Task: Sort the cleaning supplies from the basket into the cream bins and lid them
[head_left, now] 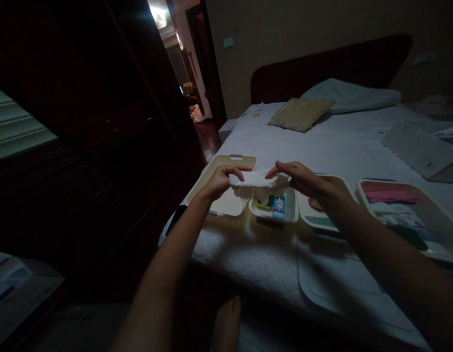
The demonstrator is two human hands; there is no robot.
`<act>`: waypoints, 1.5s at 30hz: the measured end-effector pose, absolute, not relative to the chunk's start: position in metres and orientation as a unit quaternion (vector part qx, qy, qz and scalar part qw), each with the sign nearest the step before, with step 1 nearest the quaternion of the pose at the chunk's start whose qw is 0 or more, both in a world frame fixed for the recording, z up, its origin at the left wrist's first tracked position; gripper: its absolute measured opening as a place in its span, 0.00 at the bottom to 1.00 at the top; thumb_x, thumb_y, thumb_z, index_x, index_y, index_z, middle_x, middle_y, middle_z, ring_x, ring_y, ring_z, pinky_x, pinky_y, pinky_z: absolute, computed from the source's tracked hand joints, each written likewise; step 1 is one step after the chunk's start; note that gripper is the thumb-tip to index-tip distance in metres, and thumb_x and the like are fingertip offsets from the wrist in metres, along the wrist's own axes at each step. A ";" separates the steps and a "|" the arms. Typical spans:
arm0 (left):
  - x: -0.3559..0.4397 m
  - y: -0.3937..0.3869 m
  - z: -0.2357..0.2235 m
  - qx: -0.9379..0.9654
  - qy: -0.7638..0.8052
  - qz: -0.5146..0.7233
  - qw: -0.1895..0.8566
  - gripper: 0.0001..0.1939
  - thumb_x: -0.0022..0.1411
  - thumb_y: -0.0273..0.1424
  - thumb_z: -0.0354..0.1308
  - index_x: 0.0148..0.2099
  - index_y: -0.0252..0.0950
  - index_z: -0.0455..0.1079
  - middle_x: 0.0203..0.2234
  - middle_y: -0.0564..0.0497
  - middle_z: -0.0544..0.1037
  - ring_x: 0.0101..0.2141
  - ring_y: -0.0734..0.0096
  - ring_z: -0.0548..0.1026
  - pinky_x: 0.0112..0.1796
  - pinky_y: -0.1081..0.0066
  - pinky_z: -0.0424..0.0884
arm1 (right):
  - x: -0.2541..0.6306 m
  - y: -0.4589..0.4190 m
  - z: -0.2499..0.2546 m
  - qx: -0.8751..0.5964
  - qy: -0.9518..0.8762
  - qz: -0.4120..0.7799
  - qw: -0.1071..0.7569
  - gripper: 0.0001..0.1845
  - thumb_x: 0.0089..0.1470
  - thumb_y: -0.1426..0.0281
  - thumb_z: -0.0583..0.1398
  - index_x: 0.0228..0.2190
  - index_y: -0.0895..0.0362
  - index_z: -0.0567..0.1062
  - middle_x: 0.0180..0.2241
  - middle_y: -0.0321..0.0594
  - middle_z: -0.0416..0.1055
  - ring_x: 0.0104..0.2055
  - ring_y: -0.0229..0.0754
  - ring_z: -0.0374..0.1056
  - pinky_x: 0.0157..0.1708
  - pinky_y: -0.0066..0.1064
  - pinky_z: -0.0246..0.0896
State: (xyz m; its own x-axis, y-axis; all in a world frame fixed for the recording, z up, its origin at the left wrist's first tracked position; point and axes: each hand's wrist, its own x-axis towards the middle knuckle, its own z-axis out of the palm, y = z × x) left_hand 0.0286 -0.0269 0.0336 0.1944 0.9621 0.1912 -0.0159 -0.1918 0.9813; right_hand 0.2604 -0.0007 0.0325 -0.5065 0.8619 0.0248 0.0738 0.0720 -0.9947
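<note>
Both grips, left hand and right hand, pinch soft white, apparently cloth, material above the quilted bed's near edge.

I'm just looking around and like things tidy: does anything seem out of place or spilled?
No spill shows. The pillow lies askew on the bed, a little oddly, partly against the rumpled pale bedding near the headboard. The dim light may hide smaller faults.

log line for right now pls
left hand: holds white cloth | right hand: holds same cloth | below: small bin with blue bottle
</note>
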 end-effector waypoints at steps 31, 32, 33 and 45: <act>0.029 -0.030 0.035 0.678 0.420 0.260 0.544 0.20 0.49 0.39 0.66 0.44 0.34 0.74 0.36 0.48 0.77 0.34 0.72 0.71 0.34 0.73 0.63 | 0.261 0.002 0.035 -0.282 -0.811 0.383 0.341 0.15 0.44 0.64 0.65 0.35 0.58 0.77 0.34 0.41 0.74 0.35 0.42 0.69 0.37 0.33 0.64; 0.033 -0.032 0.036 0.685 0.419 0.249 0.542 0.20 0.49 0.37 0.67 0.43 0.33 0.74 0.34 0.49 0.77 0.33 0.72 0.71 0.33 0.73 0.63 | 0.261 0.002 0.036 -0.277 -0.815 0.380 0.338 0.15 0.44 0.64 0.64 0.35 0.58 0.77 0.34 0.41 0.74 0.36 0.42 0.69 0.37 0.33 0.64; 0.037 -0.033 0.036 0.692 0.421 0.242 0.535 0.19 0.48 0.37 0.67 0.42 0.32 0.74 0.32 0.50 0.77 0.31 0.73 0.71 0.33 0.73 0.63 | 0.261 0.002 0.037 -0.273 -0.819 0.377 0.336 0.15 0.44 0.64 0.64 0.36 0.58 0.77 0.34 0.41 0.74 0.36 0.42 0.69 0.37 0.33 0.64; 0.054 -0.037 0.032 0.564 0.507 0.341 0.555 0.15 0.47 0.34 0.67 0.35 0.29 0.75 0.22 0.53 0.75 0.21 0.77 0.70 0.26 0.75 0.63 | 0.259 -0.004 0.037 -0.323 -0.826 0.093 0.452 0.19 0.50 0.67 0.63 0.45 0.57 0.73 0.45 0.48 0.72 0.47 0.50 0.69 0.47 0.43 0.64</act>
